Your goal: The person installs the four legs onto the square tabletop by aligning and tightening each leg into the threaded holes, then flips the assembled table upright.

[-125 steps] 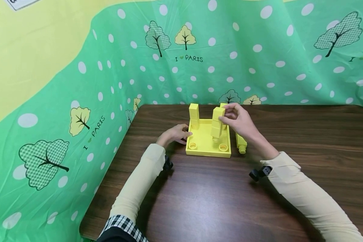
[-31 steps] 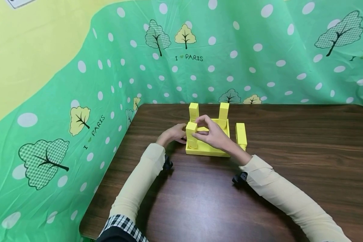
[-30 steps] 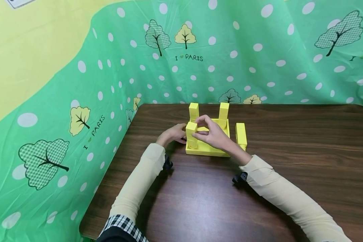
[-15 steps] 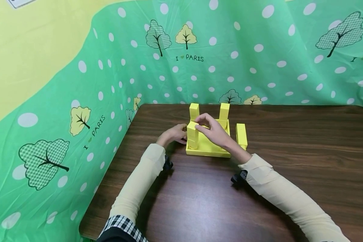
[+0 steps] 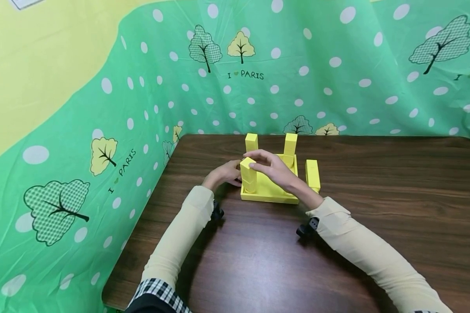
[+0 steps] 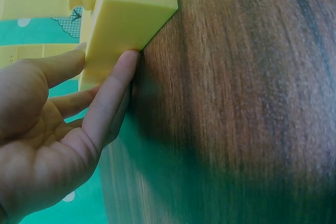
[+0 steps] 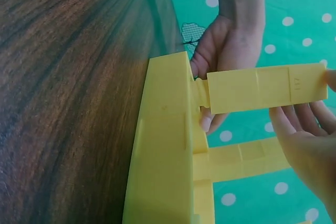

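Note:
A yellow square base (image 5: 269, 199) with raised walls lies on the table. My right hand (image 5: 276, 170) grips the top of a yellow block-shaped leg (image 5: 249, 176) between thumb and fingers. That leg stands upright at the base's front left corner, and its threaded end (image 7: 199, 93) meets the socket there in the right wrist view. On the left side, my left hand (image 5: 224, 174) holds the base's wall; the left wrist view shows its thumb and fingers (image 6: 107, 103) on the corner. Two similar legs, back left (image 5: 252, 141) and back right (image 5: 290, 145), stand on the base.
One more yellow leg (image 5: 312, 174) lies on the table just right of the base. The dark wooden table (image 5: 258, 252) stretches toward me and to the right. Green dotted cloth (image 5: 337, 100) hangs behind and along the left.
My right hand has carried the leg from above the base's right part to its front left corner. There the leg has turned slightly and my fingers have shifted around it. The left hand stays put.

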`<state>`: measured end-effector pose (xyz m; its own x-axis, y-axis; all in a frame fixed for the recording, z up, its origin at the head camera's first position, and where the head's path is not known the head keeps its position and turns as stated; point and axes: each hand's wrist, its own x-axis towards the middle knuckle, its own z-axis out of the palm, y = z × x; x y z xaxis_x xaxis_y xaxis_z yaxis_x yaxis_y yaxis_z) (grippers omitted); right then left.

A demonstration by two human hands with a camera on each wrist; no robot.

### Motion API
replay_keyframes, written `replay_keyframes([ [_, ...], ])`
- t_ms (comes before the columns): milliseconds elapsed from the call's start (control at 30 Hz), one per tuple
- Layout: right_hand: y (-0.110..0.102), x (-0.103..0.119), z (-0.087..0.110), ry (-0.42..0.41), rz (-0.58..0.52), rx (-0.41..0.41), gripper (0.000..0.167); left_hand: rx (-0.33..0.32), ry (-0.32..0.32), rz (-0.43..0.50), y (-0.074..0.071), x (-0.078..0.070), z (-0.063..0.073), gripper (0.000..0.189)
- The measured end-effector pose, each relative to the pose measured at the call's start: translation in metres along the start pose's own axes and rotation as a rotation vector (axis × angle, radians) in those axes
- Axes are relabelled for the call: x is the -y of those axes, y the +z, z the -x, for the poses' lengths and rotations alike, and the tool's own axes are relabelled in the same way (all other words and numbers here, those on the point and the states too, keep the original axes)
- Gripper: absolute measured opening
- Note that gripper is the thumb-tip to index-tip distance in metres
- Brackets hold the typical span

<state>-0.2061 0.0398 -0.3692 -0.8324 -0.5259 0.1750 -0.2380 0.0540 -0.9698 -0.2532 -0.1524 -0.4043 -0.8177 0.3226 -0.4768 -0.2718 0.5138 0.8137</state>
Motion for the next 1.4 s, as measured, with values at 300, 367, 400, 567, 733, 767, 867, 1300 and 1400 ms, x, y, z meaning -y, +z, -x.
replay_keyframes([
  [300,0.001,-0.002,-0.001,0.019,0.044,-0.050,0.037,-0.003,0.003,0.000,-0.001,0.000,0.000,0.048],
  [367,0.002,-0.002,-0.001,0.025,0.055,-0.065,0.035,-0.001,0.001,0.006,-0.001,0.000,-0.001,0.054],
  [400,0.002,-0.001,-0.002,0.030,0.058,-0.072,0.035,0.002,-0.001,0.008,-0.001,0.000,-0.001,0.056],
  [567,0.003,0.004,-0.001,0.049,0.082,-0.090,0.034,0.006,-0.004,0.008,-0.002,-0.001,-0.002,0.063],
  [733,0.008,0.022,0.005,0.039,0.125,-0.093,0.033,0.002,0.000,-0.007,-0.003,0.000,-0.001,0.053],
  [767,0.008,0.024,0.007,0.033,0.134,-0.094,0.033,0.002,0.003,-0.009,-0.003,0.000,-0.001,0.051],
  [867,0.008,0.019,0.005,0.034,0.139,-0.100,0.035,0.001,0.008,-0.013,-0.002,0.000,-0.001,0.046],
  [1300,0.002,-0.003,-0.001,-0.026,0.089,-0.124,0.029,-0.001,0.005,-0.017,-0.001,0.001,-0.001,0.042],
  [1400,0.001,-0.002,-0.003,-0.030,0.035,-0.105,0.029,0.001,0.004,-0.018,-0.001,0.001,-0.001,0.041],
])
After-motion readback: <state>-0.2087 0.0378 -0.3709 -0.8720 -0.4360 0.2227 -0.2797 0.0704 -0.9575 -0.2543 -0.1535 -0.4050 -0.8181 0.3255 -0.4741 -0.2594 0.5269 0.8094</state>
